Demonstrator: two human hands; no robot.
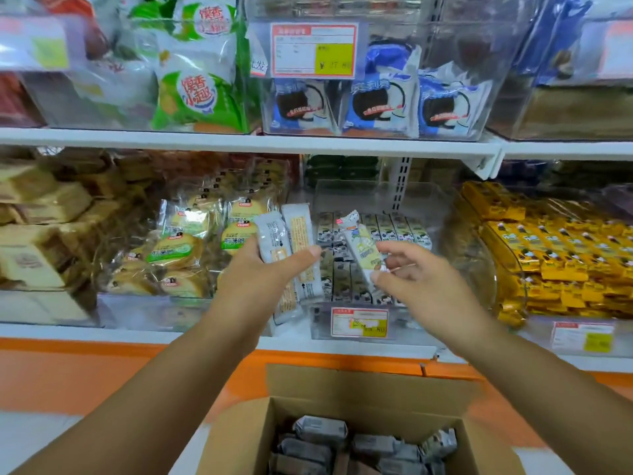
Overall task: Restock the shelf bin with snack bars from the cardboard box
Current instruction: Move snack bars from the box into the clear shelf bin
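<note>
On my head-camera feed, a person raises both bare hands before the lower shelf [102,332], above an open cardboard box [342,385]. The left hand [263,272] grips a bundle of snack bars [294,234] in grey-white wrappers. Its thumb is curled across their fronts and its fingers are hidden behind. The bundle stands nearly upright, with its lower ends showing under the palm, just left of the shelf bin [320,322]. The right hand [424,282] pinches the lower end of a single snack bar [359,245] between thumb and curled fingers. This bar tilts with its top toward the left and is held over the bin's front rows. The clear bin sits at the front edge of the lower shelf and carries a red-and-yellow price label [359,322] on its front wall. Rows of stocked bars [394,229] stand on edge inside it. The box, its flaps open, lies directly below the bin with more wrapped bars [322,430] loose inside. I cannot tell what the box rests on. Round bread packs [178,248] sit along the shelf to the left of the bin, and gold-wrapped bars [555,255] are stacked to its right. On the upper shelf [137,137], blue-and-white cookie packs [373,108] stand straight above the bin, with green snack bags [202,94] to their left.
</note>
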